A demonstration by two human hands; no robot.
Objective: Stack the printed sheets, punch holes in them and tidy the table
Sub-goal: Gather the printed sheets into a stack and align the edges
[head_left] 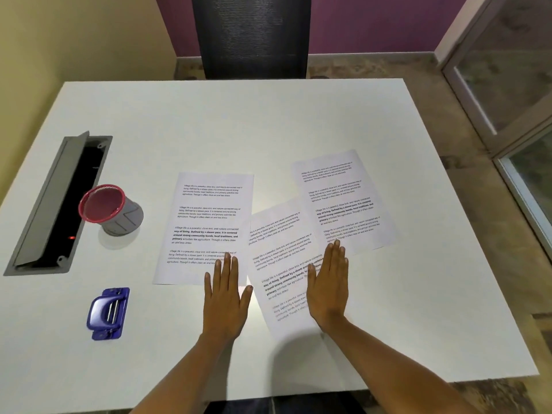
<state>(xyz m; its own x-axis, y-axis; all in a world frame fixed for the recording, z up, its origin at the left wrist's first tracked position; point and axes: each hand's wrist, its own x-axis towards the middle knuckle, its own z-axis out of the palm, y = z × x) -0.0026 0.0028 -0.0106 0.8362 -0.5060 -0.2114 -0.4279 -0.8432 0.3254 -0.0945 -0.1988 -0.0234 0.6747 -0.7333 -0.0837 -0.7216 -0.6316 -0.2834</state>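
Note:
Three printed sheets lie spread on the white table (298, 121). The left sheet (206, 216) lies almost straight. A tilted middle sheet (280, 252) overlaps it, and a right sheet (343, 201) lies partly over the middle one. My left hand (225, 297) rests flat, palm down, over the left sheet's lower right corner and holds nothing. Flat on the middle sheet lies my right hand (328, 288), its fingertips reaching the right sheet's lower edge. A blue hole punch (109, 313) sits at the near left of the table.
A mesh pen cup with a red rim (109, 209) stands left of the sheets. Beside it an open grey cable tray (56, 204) is set into the table. A black chair back (254, 37) stands beyond the far edge. A glass door (513, 94) is at right.

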